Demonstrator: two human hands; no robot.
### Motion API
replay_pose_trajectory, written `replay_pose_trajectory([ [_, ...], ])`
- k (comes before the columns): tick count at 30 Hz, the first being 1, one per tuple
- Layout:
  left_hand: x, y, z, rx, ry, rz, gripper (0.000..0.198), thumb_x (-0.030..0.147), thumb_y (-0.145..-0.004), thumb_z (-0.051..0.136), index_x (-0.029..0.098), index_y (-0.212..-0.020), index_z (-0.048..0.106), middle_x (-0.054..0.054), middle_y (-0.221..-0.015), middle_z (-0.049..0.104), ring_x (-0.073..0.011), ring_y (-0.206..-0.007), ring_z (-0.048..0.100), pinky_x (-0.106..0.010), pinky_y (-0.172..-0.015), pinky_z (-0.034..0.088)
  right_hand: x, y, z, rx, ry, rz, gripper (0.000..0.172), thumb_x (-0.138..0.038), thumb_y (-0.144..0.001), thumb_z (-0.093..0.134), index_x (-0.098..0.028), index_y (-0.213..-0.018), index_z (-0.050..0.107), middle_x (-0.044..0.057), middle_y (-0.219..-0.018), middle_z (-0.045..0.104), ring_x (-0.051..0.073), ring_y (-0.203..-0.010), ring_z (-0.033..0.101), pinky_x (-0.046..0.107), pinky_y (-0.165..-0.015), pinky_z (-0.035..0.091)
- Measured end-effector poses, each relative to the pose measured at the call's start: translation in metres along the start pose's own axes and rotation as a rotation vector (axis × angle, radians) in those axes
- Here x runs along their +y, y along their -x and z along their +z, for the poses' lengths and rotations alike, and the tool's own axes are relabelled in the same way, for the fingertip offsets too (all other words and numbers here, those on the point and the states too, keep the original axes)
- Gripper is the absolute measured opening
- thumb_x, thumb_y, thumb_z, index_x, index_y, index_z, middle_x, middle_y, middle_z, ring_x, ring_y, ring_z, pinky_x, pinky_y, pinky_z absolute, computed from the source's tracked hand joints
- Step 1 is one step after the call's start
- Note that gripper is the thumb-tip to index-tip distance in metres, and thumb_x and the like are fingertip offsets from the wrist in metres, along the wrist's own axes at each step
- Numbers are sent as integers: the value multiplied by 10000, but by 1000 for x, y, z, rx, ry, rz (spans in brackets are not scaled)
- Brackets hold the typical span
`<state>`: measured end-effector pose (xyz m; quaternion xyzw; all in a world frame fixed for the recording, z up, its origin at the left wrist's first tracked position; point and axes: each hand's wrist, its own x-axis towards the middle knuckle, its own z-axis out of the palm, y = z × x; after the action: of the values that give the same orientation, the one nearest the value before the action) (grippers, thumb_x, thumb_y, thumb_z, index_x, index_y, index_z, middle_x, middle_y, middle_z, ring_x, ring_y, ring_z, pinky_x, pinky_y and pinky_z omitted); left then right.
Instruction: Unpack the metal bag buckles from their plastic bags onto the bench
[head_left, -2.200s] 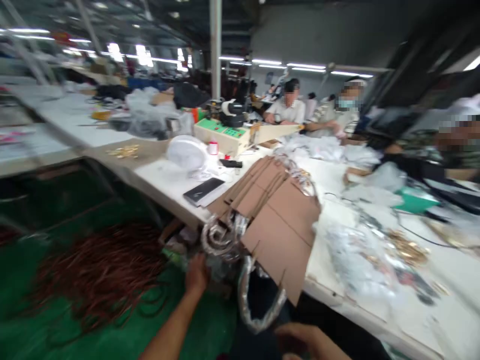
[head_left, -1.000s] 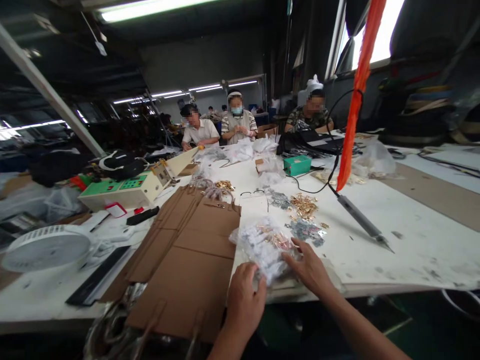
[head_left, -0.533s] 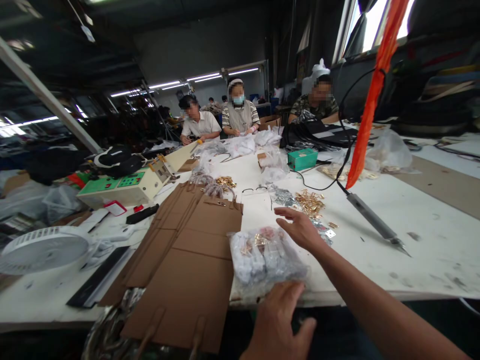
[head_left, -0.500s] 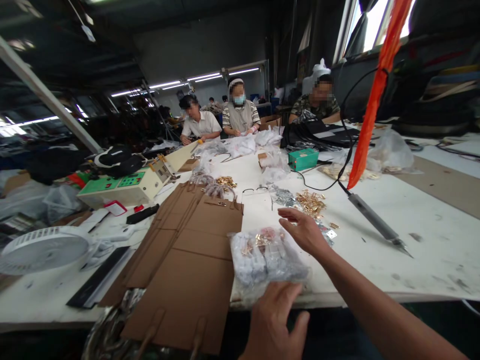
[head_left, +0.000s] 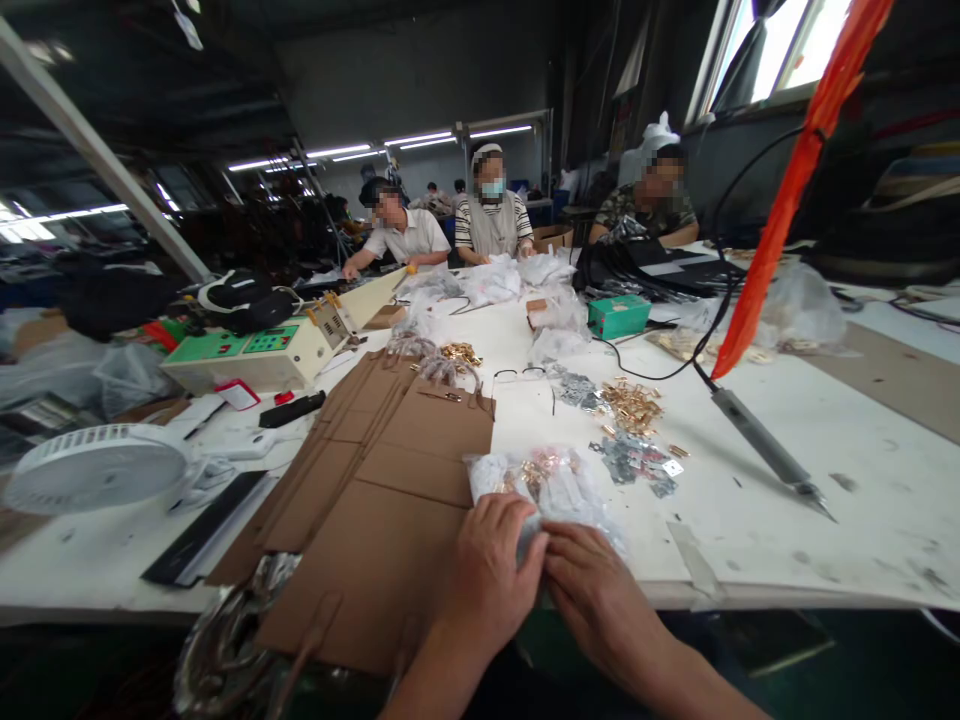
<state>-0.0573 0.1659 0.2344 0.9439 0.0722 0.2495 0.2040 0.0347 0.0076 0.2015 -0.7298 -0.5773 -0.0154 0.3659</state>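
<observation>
A clear plastic bag [head_left: 581,490] lies at the table's front edge, filled with white wrapped pieces and some gold-coloured metal parts. My left hand [head_left: 495,560] is closed on its near left side, fingers over the top and thumb toward the middle. Close beside it, my right hand [head_left: 592,590] is closed on the near edge of the same bag, its fingertips meeting the left thumb. The hands hide the bag's near part. Left of the bag lies a stack of brown bag panels [head_left: 420,510] with handles.
Gold metal fittings [head_left: 630,405] and flat silver plates [head_left: 637,460] lie behind the bag. Eyeglasses [head_left: 521,374] rest nearby. An electric screwdriver [head_left: 772,450] hangs from an orange strap [head_left: 780,230] at right. Left are a fan [head_left: 97,470] and a green-topped machine [head_left: 247,350]. Several people sit opposite.
My right hand has come back from near the silver plates to the bag's near edge. My left hand has moved forward onto the bag. Both have closed on it.
</observation>
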Motion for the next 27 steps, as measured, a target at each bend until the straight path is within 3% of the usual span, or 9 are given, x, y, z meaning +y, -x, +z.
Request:
replay_pose_trajectory([
  [2, 3, 1, 0, -76, -20, 18, 411, 171, -844, 670, 221, -1238, 562, -88, -1165, 656, -284, -1109, 582, -465, -986, 472, 10, 4, -6, 18, 61, 26, 221, -139, -974, 512, -227, -1002, 713, 67, -974, 725, 251, -1010, 653, 436, -915, 527],
  [4, 4, 2, 4, -139, -70, 16, 503, 216, -776, 757, 235, -1243, 571, -83, -1176, 652, -311, -1117, 573, -494, -983, 469, 21, 11, -10, 63, 145, 58, 186, -174, -977, 538, -225, -1000, 715, 65, -947, 719, 247, -930, 660, 433, -855, 541],
  [7, 2, 2, 12, -144, -166, -5, 403, 277, -762, 795, 230, -1125, 627, -88, -1137, 653, -334, -1097, 571, -524, -946, 474, 32, 18, -8, 163, 275, 73, 244, -191, -971, 549, -213, -1157, 705, 119, -1185, 698, 314, -1153, 619, 502, -962, 528],
  [10, 1, -2, 18, -75, -196, -11, 145, 186, -864, 667, 221, -1004, 659, -81, -1030, 659, -294, -1026, 594, -478, -892, 499, 26, 17, -1, 210, 314, 56, 370, -161, -963, 524, -200, -1308, 651, 142, -1370, 625, 334, -1297, 548, 526, -1049, 503],
  [13, -1, -5, 16, -4, -89, -4, 151, 102, -882, 606, 223, -946, 672, -66, -957, 666, -243, -973, 611, -396, -857, 516, 11, 13, 0, 187, 244, 40, 373, -146, -966, 513, -233, -1300, 656, 120, -1282, 676, 290, -1183, 628, 483, -996, 547],
  [17, -8, -5, 7, 13, 132, -29, 160, 82, -845, 673, 235, -889, 686, -24, -889, 687, -205, -924, 629, -335, -835, 504, 5, 11, -8, 167, 237, 63, 285, -200, -993, 503, -245, -1192, 703, 116, -1133, 721, 263, -1000, 692, 434, -875, 586],
  [20, -15, -6, -1, 0, 270, -115, 126, 111, -851, 671, 231, -819, 692, 2, -838, 694, -175, -850, 639, -298, -783, 490, 13, 13, -12, 108, 328, 167, 271, -277, -1028, 468, -239, -1111, 724, 124, -1226, 699, 260, -932, 722, 418, -820, 601],
  [24, -20, -15, -13, 51, 363, -266, 109, 190, -903, 605, 216, -832, 684, 18, -826, 693, -138, -740, 633, -263, -696, 479, 18, 17, -11, 18, 431, 285, 349, -263, -1029, 418, -223, -1305, 628, 144, -1458, 565, 266, -862, 754, 407, -717, 627],
  [27, -16, -18, -15, 57, 285, -225, 119, 279, -867, 682, 226, -973, 681, 6, -889, 694, -158, -794, 640, -282, -734, 501, 14, 17, -6, 27, 447, 285, 507, -207, -992, 445, -206, -1499, 432, 168, -1496, 520, 271, -873, 753, 395, -682, 621],
])
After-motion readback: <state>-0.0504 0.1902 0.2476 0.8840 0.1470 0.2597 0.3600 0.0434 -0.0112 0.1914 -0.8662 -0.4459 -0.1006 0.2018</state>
